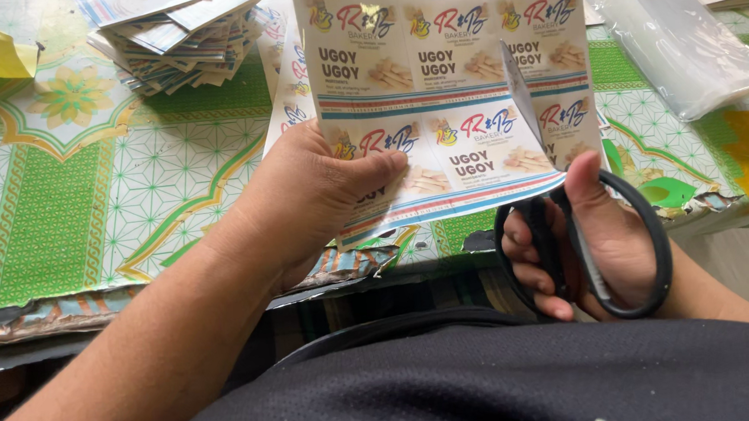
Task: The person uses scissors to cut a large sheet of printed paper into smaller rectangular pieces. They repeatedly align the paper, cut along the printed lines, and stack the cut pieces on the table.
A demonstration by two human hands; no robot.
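Head view: the left hand pinches the near-left corner of a printed label sheet, thumb on the face and fingers behind. The right hand is closed through the black loops of the scissors, thumb in the upper loop. The blades run up into the sheet along a column gap; they are mostly hidden, so their opening cannot be judged with certainty.

Sheet position: held in the air above the near table edge, tilted toward the viewer. Its long axis runs left to right; the cut runs near to far, across that axis. A freed strip curls up beside the cut.

Risks: the sheet is supported at one corner only, so it may sag or twist and pull the cut off the gap into a label. The curling strip may fold under the blades.

A stack of cut labels lies far left; clear bags lie far right.
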